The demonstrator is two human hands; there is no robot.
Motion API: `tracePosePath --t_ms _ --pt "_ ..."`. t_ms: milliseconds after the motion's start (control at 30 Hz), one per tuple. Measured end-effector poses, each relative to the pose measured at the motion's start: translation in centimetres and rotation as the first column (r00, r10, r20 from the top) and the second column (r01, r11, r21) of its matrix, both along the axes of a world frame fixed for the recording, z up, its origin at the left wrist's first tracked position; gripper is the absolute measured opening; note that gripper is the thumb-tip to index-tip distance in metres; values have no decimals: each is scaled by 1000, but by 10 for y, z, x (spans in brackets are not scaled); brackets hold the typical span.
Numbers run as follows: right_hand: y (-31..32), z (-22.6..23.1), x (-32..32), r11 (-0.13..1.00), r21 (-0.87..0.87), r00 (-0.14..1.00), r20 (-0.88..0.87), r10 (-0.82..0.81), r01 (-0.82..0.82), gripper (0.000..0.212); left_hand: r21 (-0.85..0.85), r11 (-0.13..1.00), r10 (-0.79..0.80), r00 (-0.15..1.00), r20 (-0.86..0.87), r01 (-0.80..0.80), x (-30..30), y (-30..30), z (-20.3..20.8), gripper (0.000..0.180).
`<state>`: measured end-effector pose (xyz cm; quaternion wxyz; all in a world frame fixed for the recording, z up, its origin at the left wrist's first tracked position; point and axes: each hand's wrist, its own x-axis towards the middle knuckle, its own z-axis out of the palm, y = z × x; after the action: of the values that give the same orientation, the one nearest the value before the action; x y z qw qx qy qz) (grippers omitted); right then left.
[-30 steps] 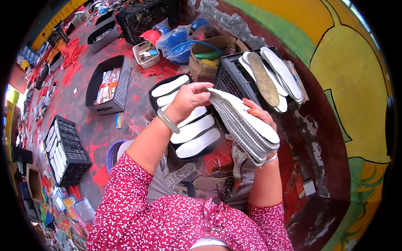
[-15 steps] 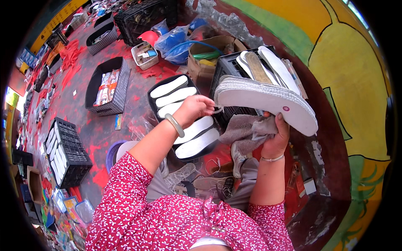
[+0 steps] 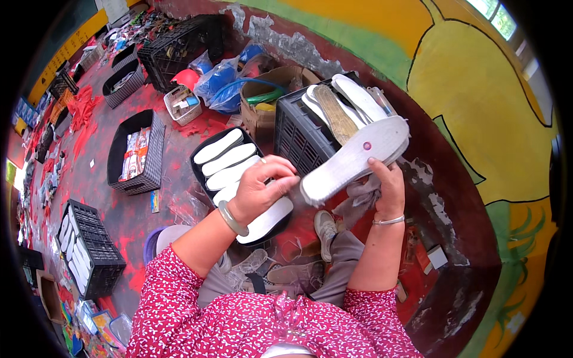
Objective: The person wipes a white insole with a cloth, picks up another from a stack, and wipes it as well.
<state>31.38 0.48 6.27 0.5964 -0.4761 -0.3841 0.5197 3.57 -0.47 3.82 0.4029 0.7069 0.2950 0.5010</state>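
Note:
My right hand [image 3: 388, 188] grips a stack of white insoles [image 3: 340, 164], thumb on top. The top insole faces up and bears a small round purplish mark. My left hand [image 3: 265, 186] is closed in a pinch by the stack's near-left end; whatever is between its fingertips is too small to make out. A grey cloth [image 3: 353, 206] hangs under the stack beside my right hand. Below my left hand, a dark tray [image 3: 197, 173] holds several white insoles [image 3: 224, 158], partly hidden by my forearm. Behind the stack, a black crate [image 3: 301, 128] carries more insoles and a brown sole-shaped piece [image 3: 334, 113].
A cardboard box [image 3: 253, 113] and blue plastic-wrapped bundles [image 3: 218, 80] stand by the wall. To the left are a grey basket of packets [image 3: 149, 170] and a black crate of insoles [image 3: 101, 262]. Red scraps litter the floor. A painted wall [image 3: 477, 113] curves along the right.
The insole stack has turned from edge-on to face-up and come lower. My left hand has moved slightly down; the light cord loop at its fingertips no longer shows. The whole view has shifted.

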Motion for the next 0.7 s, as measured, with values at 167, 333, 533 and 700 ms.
tracePosePath --t_ms 167,333,533,700 --pt "-7 12 -20 948 -126 956 -16 292 -291 42 -610 741 -170 957 234 281 12 1 -11 67" --pt "1 -7 -40 952 -38 952 11 305 -305 46 -695 574 -54 867 495 433 35 -8 -18 49" --pt "9 1 24 944 56 881 -378 -282 326 31 -646 619 82 781 619 447 55 50 0 25" --pt "8 0 29 936 -36 829 -454 -327 350 26 -652 621 75 795 602 435 108 114 11 30"
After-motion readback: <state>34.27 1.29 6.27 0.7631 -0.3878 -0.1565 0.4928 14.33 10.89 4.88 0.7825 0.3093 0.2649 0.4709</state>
